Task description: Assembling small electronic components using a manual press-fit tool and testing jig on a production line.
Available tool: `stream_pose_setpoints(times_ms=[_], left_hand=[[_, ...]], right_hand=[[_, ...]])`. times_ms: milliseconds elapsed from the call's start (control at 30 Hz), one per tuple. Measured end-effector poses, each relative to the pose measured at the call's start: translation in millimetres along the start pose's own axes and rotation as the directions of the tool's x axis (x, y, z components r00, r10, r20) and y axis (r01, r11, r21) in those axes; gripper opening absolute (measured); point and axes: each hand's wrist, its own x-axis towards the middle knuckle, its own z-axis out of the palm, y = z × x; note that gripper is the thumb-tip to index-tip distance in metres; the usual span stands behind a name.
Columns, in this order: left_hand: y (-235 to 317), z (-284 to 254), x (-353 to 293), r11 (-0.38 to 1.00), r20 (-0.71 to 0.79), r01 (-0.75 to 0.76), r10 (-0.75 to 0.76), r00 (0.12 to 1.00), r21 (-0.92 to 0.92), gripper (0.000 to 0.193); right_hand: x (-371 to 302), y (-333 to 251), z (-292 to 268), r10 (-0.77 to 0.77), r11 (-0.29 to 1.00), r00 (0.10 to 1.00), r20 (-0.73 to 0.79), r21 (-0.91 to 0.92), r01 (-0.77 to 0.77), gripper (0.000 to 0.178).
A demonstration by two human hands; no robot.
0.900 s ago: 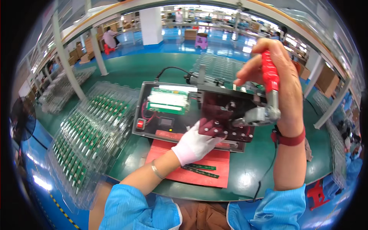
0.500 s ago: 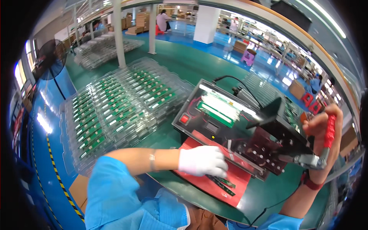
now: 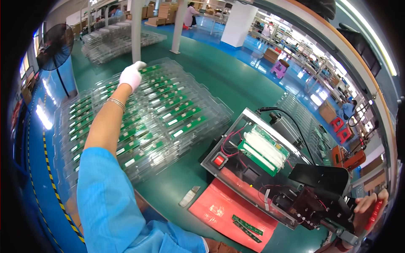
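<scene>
Your left hand [image 3: 131,77], its grip unclear, is beside a green board [image 3: 151,68] at the far edge of the clear tray [image 3: 220,110]; your right hand [image 3: 366,205] curls round a red handle [image 3: 374,215]. Probably light, stiff, fragile: hold the board's edges.

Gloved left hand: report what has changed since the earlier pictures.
The gloved left hand has moved from the black machine, past the green strips, leftward and forward to the clear trays; whether it grips anything is unclear. The view has turned left. The right hand stays at the red handle, and the strips remain on the red sheet.
</scene>
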Motion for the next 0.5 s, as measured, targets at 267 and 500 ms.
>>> stream_pose_setpoints(times_ms=[267, 500], left_hand=[[26.6, 45.2, 19.4, 0.837, 0.148, 0.441, -0.505, 0.85, 0.324, 0.035], [20.4, 34.1, 25.2, 0.845, 0.062, 0.298, -0.36, 0.931, 0.444, 0.029]], right_hand=[[18.0, -13.9, 13.6, 0.056, 0.995, 0.991, 0.119, 0.075, -0.065, 0.041], [12.6, -12.4, 22.0, 0.024, 0.996, 0.998, 0.054, 0.088, -0.029, 0.034]])
